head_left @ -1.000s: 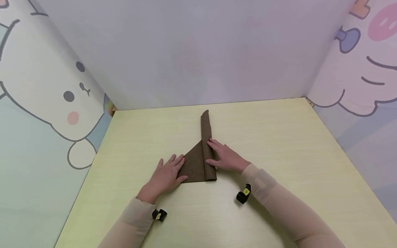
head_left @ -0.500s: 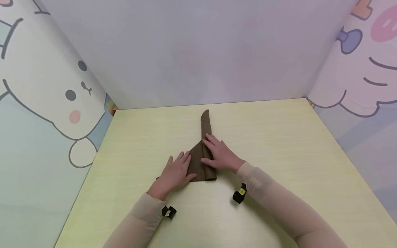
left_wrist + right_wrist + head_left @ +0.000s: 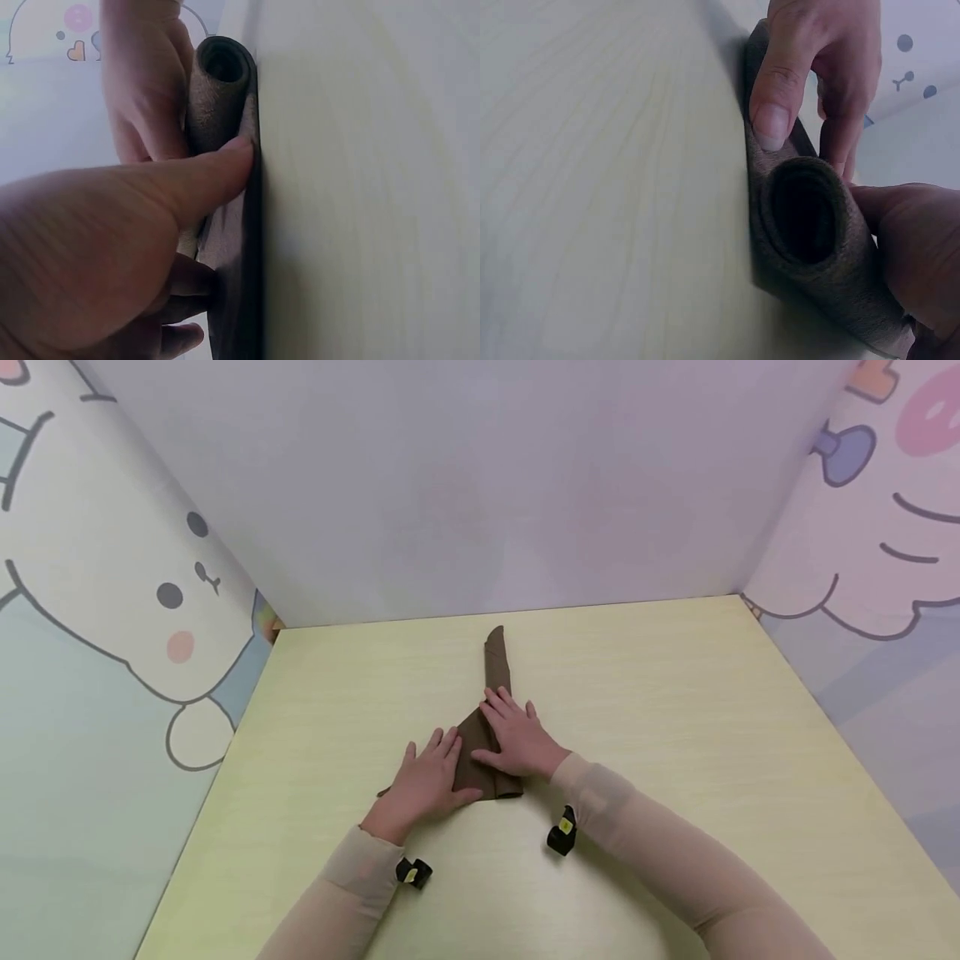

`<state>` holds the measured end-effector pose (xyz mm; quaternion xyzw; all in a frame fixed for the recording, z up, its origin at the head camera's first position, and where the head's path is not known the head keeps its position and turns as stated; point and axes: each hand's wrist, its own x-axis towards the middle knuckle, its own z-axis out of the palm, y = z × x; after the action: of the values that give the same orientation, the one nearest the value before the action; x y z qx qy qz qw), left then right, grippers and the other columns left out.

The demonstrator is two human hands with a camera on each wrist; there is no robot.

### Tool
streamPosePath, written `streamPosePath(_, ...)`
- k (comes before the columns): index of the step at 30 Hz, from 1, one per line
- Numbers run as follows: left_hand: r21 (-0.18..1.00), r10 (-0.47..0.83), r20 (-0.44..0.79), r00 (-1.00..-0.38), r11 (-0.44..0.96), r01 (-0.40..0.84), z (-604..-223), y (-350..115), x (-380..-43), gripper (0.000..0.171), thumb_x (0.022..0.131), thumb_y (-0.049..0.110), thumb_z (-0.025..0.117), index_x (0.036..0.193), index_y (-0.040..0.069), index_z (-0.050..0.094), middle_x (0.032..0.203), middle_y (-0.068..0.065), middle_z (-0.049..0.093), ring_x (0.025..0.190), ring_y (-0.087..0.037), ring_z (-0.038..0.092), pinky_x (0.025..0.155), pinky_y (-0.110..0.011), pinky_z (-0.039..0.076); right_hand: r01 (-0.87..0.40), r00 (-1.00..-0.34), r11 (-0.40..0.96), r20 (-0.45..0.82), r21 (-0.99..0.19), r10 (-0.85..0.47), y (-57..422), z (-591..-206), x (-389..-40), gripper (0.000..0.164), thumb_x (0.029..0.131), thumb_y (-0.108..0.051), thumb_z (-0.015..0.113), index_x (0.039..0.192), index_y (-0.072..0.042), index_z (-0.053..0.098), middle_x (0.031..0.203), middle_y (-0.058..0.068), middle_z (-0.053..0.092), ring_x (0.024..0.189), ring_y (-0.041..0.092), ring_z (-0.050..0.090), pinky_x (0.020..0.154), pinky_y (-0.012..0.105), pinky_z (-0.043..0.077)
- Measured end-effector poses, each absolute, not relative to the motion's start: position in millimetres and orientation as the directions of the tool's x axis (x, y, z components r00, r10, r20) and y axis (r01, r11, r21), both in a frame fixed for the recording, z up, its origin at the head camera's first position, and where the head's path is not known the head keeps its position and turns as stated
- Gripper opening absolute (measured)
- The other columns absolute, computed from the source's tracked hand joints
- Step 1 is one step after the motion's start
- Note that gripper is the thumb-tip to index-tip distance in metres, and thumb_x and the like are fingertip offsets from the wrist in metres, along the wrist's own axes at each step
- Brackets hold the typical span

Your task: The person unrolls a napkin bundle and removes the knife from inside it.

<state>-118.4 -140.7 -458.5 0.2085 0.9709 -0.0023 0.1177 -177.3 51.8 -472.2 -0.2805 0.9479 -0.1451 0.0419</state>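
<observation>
A brown cloth lies on the table, its right side rolled into a tube and its left side still a flat slanted piece. My left hand rests on the flat piece with fingers extended; its thumb presses near the front edge in the left wrist view. Across the tube lies my right hand, fingers stretched over it and thumb reaching onto the flat part. In the right wrist view the tube's hollow end faces the camera, with my right hand against its side.
The pale wooden table extends around the cloth on all sides. A plain wall stands behind it, with cartoon-printed panels at left and right. Small black wrist cameras hang under both sleeves.
My left hand has slid right over the flat part, uncovering a cloth tip at its left. My right hand has moved left, further over the tube. The tube stays nearly in place.
</observation>
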Motion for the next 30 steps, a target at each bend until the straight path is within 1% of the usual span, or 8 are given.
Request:
streamPosePath(4,0.045,0.397,-0.229,-0.889,0.916,0.398,-457.6,-139.2,-117.6,0.094,0.087,0.067,0.052,0.150,0.001,0.030,0.159,-0.011,0.019,0.145,-0.030,0.017,0.107,-0.061,0.023,-0.515,-0.844,0.810,0.004,-0.280,-0.536,51.7,-476.2,-176.7,0.087,0.089,-0.060,0.055,0.152,-0.006,0.027,0.160,0.009,0.012,0.147,0.027,0.003,0.106,0.065,0.018)
streamPosePath(19,0.061,0.386,-0.228,-0.894,0.922,0.383,-461.1,-139.6,-114.2,0.095,0.087,0.068,0.052,0.151,0.002,0.028,0.159,-0.011,0.018,0.145,-0.028,0.016,0.107,-0.062,0.022,-0.494,-0.852,0.810,-0.010,-0.315,-0.524,54.7,-477.5,-172.9,0.087,0.089,-0.058,0.059,0.152,-0.007,0.027,0.161,0.007,0.012,0.147,0.024,0.003,0.106,0.066,0.018)
streamPosePath(30,0.042,0.393,-0.223,-0.892,0.918,0.394,-459.9,-139.0,-115.2,0.095,0.087,0.069,0.049,0.151,0.002,0.027,0.159,-0.011,0.017,0.145,-0.028,0.016,0.107,-0.062,0.022,-0.498,-0.852,0.802,0.012,-0.329,-0.524,57.9,-476.9,-175.1,0.086,0.088,-0.055,0.061,0.152,-0.007,0.028,0.160,0.008,0.014,0.147,0.026,0.005,0.105,0.067,0.019)
